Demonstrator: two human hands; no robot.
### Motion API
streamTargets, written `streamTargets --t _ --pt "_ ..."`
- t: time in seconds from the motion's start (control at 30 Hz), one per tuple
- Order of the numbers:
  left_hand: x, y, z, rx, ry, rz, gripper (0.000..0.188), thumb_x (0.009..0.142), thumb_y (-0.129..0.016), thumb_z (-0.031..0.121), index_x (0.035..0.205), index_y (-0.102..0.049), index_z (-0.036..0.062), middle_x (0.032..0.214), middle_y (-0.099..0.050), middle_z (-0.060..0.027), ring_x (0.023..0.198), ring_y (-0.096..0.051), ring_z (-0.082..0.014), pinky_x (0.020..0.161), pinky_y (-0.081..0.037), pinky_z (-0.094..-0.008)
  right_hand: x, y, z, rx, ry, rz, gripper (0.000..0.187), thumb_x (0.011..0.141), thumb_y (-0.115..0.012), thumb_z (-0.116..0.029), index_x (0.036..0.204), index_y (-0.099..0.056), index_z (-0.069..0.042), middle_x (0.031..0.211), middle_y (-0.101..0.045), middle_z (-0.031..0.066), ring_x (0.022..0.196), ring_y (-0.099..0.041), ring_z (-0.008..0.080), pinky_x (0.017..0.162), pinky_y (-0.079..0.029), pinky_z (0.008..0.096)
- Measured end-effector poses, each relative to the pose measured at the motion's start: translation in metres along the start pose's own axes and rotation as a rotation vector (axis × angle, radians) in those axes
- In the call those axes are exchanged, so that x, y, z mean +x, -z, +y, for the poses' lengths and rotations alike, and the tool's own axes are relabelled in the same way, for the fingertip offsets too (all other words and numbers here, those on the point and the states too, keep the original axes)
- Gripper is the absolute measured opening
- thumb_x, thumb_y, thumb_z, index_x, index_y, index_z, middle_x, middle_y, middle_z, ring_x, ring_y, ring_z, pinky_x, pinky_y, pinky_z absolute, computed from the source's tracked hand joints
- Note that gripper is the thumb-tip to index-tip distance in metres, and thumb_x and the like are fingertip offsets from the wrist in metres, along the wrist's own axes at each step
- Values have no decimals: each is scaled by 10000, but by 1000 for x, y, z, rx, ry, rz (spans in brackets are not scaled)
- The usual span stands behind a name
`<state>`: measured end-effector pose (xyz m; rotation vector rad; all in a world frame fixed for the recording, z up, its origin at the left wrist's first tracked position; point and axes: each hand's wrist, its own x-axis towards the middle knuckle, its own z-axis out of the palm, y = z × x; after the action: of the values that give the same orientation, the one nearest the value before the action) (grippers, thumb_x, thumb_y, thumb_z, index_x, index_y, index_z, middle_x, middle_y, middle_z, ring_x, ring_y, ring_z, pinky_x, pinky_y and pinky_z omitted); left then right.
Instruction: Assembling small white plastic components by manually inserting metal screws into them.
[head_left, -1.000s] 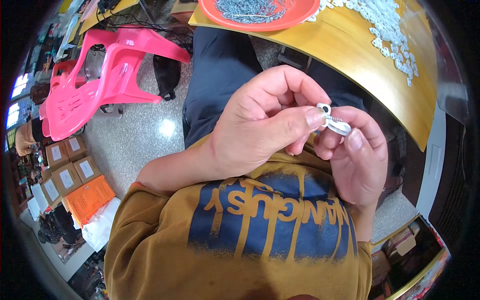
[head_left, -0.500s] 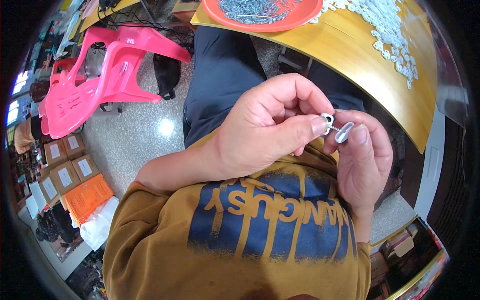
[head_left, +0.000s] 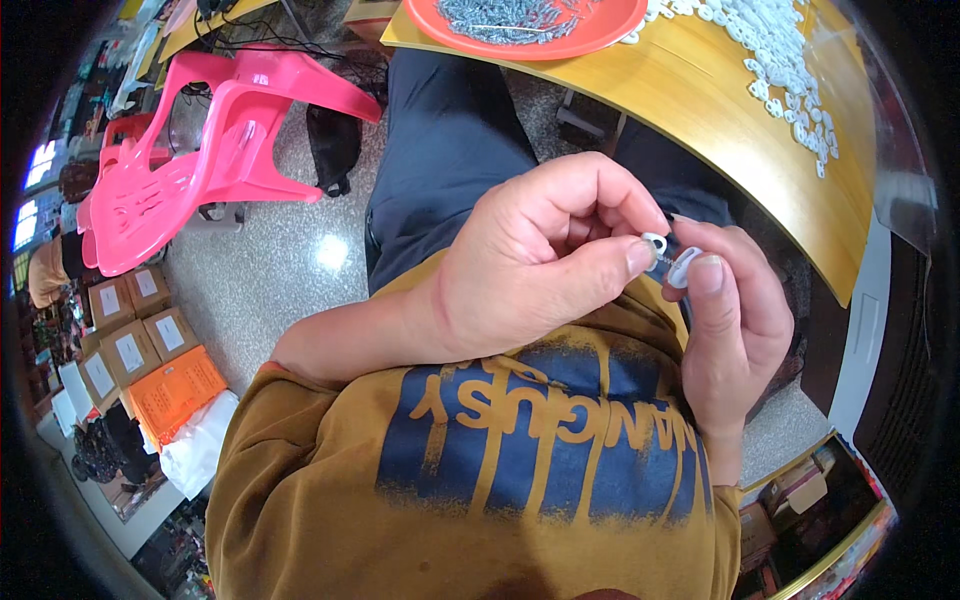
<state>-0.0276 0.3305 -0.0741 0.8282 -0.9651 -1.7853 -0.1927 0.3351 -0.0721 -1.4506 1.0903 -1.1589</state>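
Above my lap, my left hand pinches a small white plastic ring piece between thumb and index finger. A thin metal spring runs from it toward a clear oval plastic piece. That oval piece sits between the thumb and fingers of my right hand. The fingertips of both hands nearly meet. How the spring sits inside the white piece is hidden by my left thumb.
Ahead stands a yellow wooden table. On it are a red tray of small metal springs and a heap of white plastic rings. To the left are a pink plastic chair, cardboard boxes and an orange package.
My right hand has shifted slightly, bringing the clear oval piece closer to the white ring piece. Less of the spring shows between them. My left hand has hardly moved.
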Motion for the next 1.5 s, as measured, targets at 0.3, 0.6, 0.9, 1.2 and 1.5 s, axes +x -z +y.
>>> streamTargets --t 0.3,0.6,0.9,1.2,1.5 --pt "-2 3 -4 120 -55 -14 146 831 -515 7 975 -494 6 830 -521 -16 637 -468 -15 561 -410 -144 9 0 0 -312 325 -9 148 744 -596 10 889 -606 35 713 -570 94 591 -500 160 532 -382 238" --pt "-2 4 -7 154 -113 -43 146 834 -514 6 977 -486 -8 835 -498 -37 636 -481 -33 563 -422 -157 10 0 -2 -349 327 -39 148 744 -597 8 890 -604 32 701 -564 92 582 -498 166 522 -385 245" --pt "-2 3 -6 106 -79 -8 137 833 -517 7 967 -490 -1 820 -518 -33 622 -492 -31 555 -422 -156 -2 -6 -2 -157 74 33 136 807 -564 -48 917 -605 21 753 -591 93 596 -530 124 540 -412 210" --pt "-2 -2 -9 112 -165 -17 137 827 -512 -14 961 -490 1 830 -531 -39 624 -494 -31 550 -425 -156 -2 -7 1 -215 100 48 156 832 -550 -81 938 -604 20 798 -605 87 588 -524 75 532 -420 186" --pt "-4 0 -3 7 -34 -37 162 846 -503 20 1003 -472 -6 886 -559 -72 646 -527 -54 572 -448 -177 -3 -13 -1 72 -20 92 173 847 -530 -69 993 -524 23 843 -557 41 633 -490 48 551 -403 161"
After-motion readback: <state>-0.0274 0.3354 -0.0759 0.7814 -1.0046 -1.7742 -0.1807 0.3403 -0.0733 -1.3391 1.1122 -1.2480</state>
